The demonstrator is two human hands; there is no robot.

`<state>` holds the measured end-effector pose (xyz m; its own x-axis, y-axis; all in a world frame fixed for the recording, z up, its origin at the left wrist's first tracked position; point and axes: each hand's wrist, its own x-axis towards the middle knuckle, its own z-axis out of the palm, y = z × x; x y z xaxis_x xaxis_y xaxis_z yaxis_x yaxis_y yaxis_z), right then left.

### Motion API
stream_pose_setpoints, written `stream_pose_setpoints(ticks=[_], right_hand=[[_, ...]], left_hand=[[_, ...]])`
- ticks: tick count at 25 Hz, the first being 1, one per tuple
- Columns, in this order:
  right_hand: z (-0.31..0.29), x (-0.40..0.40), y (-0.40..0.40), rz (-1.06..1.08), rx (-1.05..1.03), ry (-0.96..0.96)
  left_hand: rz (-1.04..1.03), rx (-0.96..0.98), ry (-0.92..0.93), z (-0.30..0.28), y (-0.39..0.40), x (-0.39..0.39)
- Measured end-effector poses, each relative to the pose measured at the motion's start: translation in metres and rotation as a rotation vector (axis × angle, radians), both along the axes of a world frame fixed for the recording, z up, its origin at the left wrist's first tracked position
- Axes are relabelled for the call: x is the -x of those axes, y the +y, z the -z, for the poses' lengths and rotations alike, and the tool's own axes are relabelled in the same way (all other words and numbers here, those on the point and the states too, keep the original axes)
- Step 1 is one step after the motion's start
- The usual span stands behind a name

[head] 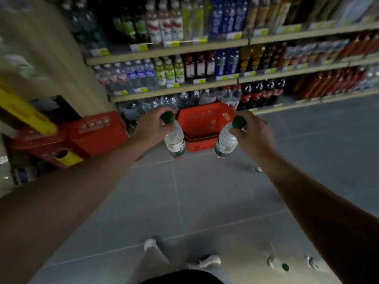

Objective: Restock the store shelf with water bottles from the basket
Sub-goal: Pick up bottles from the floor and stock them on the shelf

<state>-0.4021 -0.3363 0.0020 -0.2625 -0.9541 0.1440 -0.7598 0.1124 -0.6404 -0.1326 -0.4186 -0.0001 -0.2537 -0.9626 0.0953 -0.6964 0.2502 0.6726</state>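
Both bare forearms reach forward and down from the lower corners of the view, converging toward a red plastic shopping basket (205, 124) that sits on the grey tiled floor (205, 201) right in front of the bottom shelf (287, 104).

The left hand (150, 128) is turned with its back to the camera, fingers curled round the neck of a clear plastic water bottle with a green cap (174, 136); the bottle hangs below the hand, tilted slightly, its green-and-white label at the lower end. The right hand (253, 132) mirrors that pose, thumb and fingers pinching just under the green cap of a second clear water bottle (225, 140), which leans inward toward the basket. Both bottles are held off the floor, one at each side of the basket's near rim.

More clear green-capped bottles (276, 263) lie on the tiles near the person's feet, and another small one (256, 169) lies beyond the right wrist. The lowest shelf holds rows of clear water bottles (174, 102) and dark cola bottles (262, 93). Red cardboard drink cases (82, 136) are stacked at left.
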Motion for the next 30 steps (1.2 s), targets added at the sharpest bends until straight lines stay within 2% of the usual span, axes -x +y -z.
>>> stream_pose_setpoints(ticks=[5,8,12,14,25,30], right_hand=[[-0.075,-0.107,-0.053,-0.135,0.146,0.004],[-0.124,-0.172,-0.082,-0.189,0.253,0.016],[-0.180,-0.231,-0.113,-0.208,0.372,-0.011],[-0.206,-0.255,-0.129,-0.225,0.425,0.001],[-0.318,-0.306,-0.225,-0.222,0.692,0.049],[-0.356,-0.302,-0.302,-0.292,0.863,-0.030]], left_hand=[[-0.093,0.165,0.064,-0.078,-0.016,-0.106],[-0.121,0.292,0.168,-0.132,-0.030,-0.163],[-0.144,0.390,0.281,-0.191,-0.049,-0.215],[-0.155,0.454,0.281,-0.219,-0.058,-0.237],[-0.239,0.629,0.282,-0.330,-0.128,-0.280],[-0.279,0.632,0.256,-0.352,-0.195,-0.279]])
